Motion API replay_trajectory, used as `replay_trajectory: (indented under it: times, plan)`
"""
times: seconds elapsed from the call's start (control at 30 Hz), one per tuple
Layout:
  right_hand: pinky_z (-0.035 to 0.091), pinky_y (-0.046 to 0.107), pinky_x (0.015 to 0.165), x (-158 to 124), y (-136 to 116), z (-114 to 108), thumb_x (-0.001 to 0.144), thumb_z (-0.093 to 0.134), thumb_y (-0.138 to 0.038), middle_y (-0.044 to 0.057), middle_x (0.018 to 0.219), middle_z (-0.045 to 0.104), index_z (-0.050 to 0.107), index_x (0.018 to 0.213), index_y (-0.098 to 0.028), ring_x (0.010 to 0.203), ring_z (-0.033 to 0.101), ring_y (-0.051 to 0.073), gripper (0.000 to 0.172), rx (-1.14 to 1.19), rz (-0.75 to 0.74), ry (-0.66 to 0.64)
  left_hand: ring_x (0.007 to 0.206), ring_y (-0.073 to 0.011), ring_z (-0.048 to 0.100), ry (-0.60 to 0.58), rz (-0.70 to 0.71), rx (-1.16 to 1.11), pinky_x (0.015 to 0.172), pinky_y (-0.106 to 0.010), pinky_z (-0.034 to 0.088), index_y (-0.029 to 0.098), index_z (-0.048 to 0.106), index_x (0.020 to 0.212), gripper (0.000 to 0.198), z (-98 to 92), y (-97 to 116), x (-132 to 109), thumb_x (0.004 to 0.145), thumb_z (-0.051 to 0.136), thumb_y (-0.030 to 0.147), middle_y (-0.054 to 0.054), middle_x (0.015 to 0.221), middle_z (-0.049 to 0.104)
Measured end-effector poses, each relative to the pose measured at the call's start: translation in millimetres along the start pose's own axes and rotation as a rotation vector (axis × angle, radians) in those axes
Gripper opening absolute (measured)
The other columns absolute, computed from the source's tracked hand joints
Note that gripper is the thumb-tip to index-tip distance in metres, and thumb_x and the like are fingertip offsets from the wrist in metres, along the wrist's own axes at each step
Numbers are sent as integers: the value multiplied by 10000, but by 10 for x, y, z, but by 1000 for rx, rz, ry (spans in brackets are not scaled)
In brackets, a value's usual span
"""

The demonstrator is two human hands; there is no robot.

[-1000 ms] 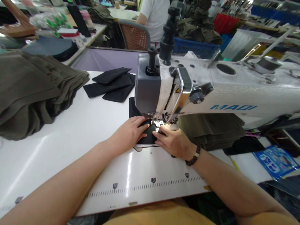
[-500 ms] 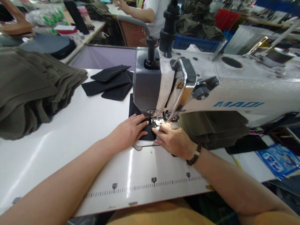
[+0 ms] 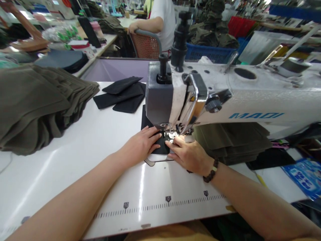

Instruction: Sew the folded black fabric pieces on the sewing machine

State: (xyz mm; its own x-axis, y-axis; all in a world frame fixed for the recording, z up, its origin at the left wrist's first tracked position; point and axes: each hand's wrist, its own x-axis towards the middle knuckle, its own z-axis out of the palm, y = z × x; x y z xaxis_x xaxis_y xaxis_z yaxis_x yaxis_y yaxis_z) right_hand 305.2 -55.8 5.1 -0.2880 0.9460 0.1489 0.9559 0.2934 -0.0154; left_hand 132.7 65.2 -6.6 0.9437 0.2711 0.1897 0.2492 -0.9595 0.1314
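Note:
A black fabric piece (image 3: pixel 160 149) lies under the needle area of a white and grey sewing machine (image 3: pixel 160 97). My left hand (image 3: pixel 140 144) rests flat on its left part, fingers spread and thumb apart. Close by the presser foot (image 3: pixel 172 134), my right hand (image 3: pixel 192 152) has its fingers curled at the piece's right edge, index finger and thumb pointing left. A pale band or wrap (image 3: pixel 189 138) shows by the right fingers. The machine head hides the far part of the fabric. Several black fabric pieces (image 3: pixel 125 95) lie behind my left hand.
Stacked olive fabric (image 3: pixel 32 103) covers the table's left side; another olive stack (image 3: pixel 230 142) sits under the machine arm. A blue packet (image 3: pixel 302 177) lies at right. Behind, a person (image 3: pixel 162 26) sits on a chair (image 3: pixel 147 43) near a blue crate (image 3: pixel 208 52).
The camera view has shifted, so the scene appears slightly lower. Both hands keep nearly the same place on the black fabric. The person behind has lowered an arm to the chair back.

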Motion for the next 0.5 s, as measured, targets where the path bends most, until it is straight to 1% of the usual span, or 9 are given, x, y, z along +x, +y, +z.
replay_trajectory:
  times: [0.27, 0.37, 0.43, 0.5]
  plan:
    - [332, 306, 679, 3, -15, 11, 840, 514, -382, 76, 948, 604, 533, 1141, -163, 829, 531, 196, 372, 9, 35, -15, 1053, -271, 514, -15, 4, -13, 890, -440, 440, 84, 568, 1057, 279, -3, -19, 24, 860, 454, 245, -157, 1062, 561]
    - [334, 311, 684, 2, -5, 19, 836, 517, -383, 80, 943, 604, 534, 1135, -158, 827, 532, 198, 375, 18, 42, -8, 1030, -262, 522, 13, 23, -8, 867, -422, 453, 87, 574, 1048, 265, -3, -25, 25, 862, 448, 227, -151, 1038, 573]
    - [335, 308, 680, -4, 12, 21, 842, 512, -367, 69, 895, 606, 560, 1089, -163, 793, 534, 187, 324, 42, -7, 9, 989, -243, 534, 28, 79, -23, 843, -393, 466, 96, 589, 1022, 249, -16, -9, 9, 868, 432, 214, -134, 1018, 585]
    - [334, 300, 672, -14, 30, 20, 855, 491, -338, 54, 834, 601, 586, 1026, -160, 754, 531, 172, 264, 78, -89, 36, 941, -216, 543, 0, 148, -56, 815, -355, 477, 116, 607, 978, 231, -42, 21, -11, 874, 418, 198, -106, 1010, 595]
